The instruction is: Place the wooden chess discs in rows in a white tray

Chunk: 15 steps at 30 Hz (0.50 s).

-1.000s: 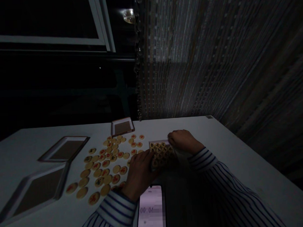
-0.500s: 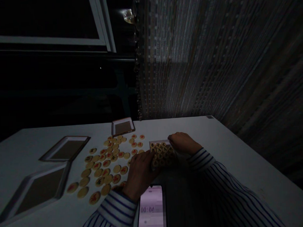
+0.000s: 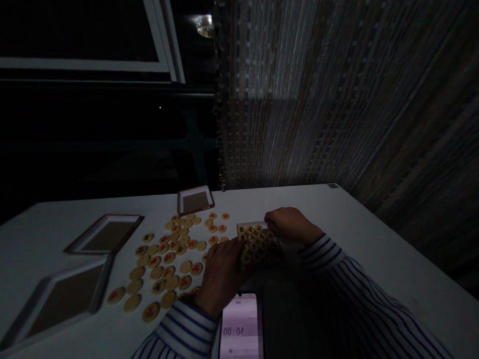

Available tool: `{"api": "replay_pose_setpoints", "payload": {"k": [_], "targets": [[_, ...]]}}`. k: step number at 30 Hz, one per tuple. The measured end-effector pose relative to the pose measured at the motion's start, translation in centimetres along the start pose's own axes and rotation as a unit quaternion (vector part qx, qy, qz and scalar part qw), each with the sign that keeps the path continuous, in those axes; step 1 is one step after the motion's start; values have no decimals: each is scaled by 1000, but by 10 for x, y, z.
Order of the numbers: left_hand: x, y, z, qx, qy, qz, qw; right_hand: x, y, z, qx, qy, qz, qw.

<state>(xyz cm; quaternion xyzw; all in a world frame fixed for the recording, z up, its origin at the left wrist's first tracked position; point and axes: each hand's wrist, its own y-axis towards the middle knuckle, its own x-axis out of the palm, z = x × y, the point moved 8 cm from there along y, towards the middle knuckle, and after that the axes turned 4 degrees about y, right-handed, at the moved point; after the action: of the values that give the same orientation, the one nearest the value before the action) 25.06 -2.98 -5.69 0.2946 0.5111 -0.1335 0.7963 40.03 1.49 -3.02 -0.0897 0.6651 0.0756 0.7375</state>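
A small box (image 3: 252, 224) filled with rows of round wooden pieces (image 3: 259, 236) marked with black characters lies between my hands. My left hand (image 3: 224, 269) is closed on the box's left edge, its fingertips over the rim. At the upper right corner, my right hand (image 3: 290, 225) has its fingers curled against the box. Loose round pieces (image 3: 171, 283), some with red or black characters and some blank side up, are scattered on the white table left of my left hand. The box's near side is in deep shadow.
A lit phone (image 3: 240, 331) showing a timer lies at the near edge, beside my left wrist. Shallow trays stand at the far middle (image 3: 195, 201), the left (image 3: 108, 234) and the near left (image 3: 63, 298). Behind the white table (image 3: 368, 253) hangs a string curtain (image 3: 283, 94).
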Motion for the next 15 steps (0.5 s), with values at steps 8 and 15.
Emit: {"api": "replay_pose_setpoints", "payload": {"k": [8, 15], "targets": [[3, 1, -2, -1, 0, -3, 1000, -1, -3, -18, -50, 11, -27, 998], [1, 1, -2, -7, -1, -6, 1000, 3, -2, -20, -66, 10, -30, 997]]}}
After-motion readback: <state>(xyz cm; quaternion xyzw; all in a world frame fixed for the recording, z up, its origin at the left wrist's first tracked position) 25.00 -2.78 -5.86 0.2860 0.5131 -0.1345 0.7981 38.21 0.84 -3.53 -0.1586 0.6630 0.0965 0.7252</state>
